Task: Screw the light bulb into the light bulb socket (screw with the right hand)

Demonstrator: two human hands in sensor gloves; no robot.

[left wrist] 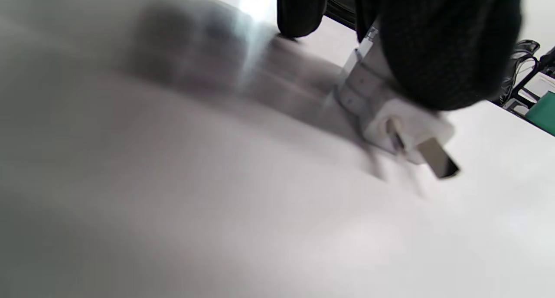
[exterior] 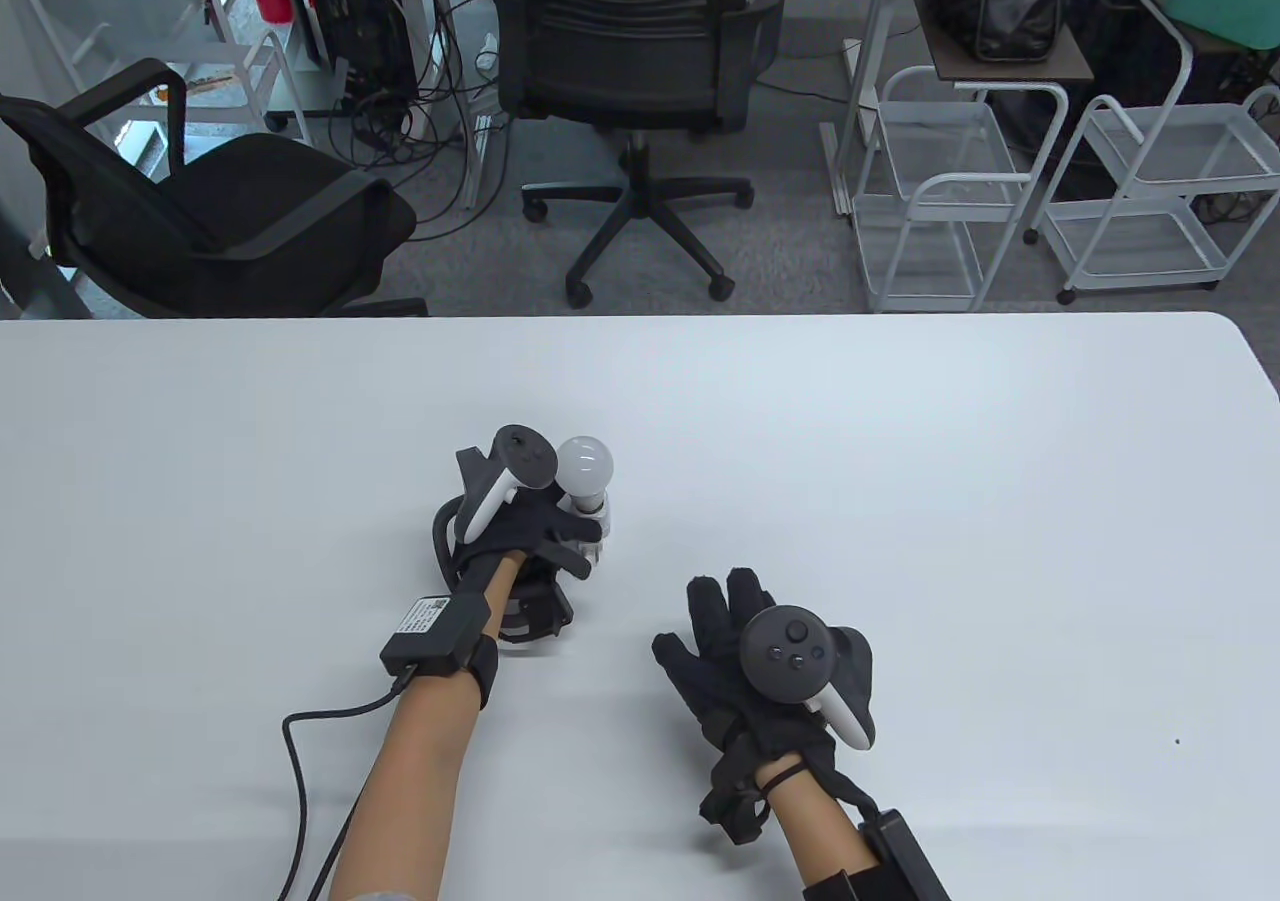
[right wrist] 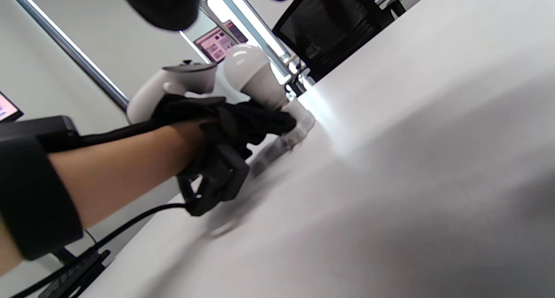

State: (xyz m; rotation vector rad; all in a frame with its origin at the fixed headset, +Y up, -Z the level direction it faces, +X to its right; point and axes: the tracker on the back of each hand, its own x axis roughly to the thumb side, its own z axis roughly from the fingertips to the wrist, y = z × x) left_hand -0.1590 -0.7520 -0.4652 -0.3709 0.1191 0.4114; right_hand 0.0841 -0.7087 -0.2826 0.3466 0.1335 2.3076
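Note:
A white light bulb point(exterior: 584, 465) sits in a white plug-in socket point(exterior: 592, 522) at the middle of the white table point(exterior: 900, 441). My left hand point(exterior: 540, 531) grips the socket and holds it just above the table. The left wrist view shows the socket point(left wrist: 381, 103) with its metal plug prong point(left wrist: 438, 163) under my gloved fingers point(left wrist: 438, 50). The right wrist view shows the bulb point(right wrist: 251, 74) and the left hand point(right wrist: 225, 120) around the socket. My right hand point(exterior: 730, 651) rests on the table with fingers spread, empty, to the right and nearer than the bulb.
Two black office chairs point(exterior: 630, 51) stand beyond the table's far edge, with white wire trolleys point(exterior: 940, 191) at the back right. A black cable point(exterior: 300, 791) trails from my left wrist over the table's front left.

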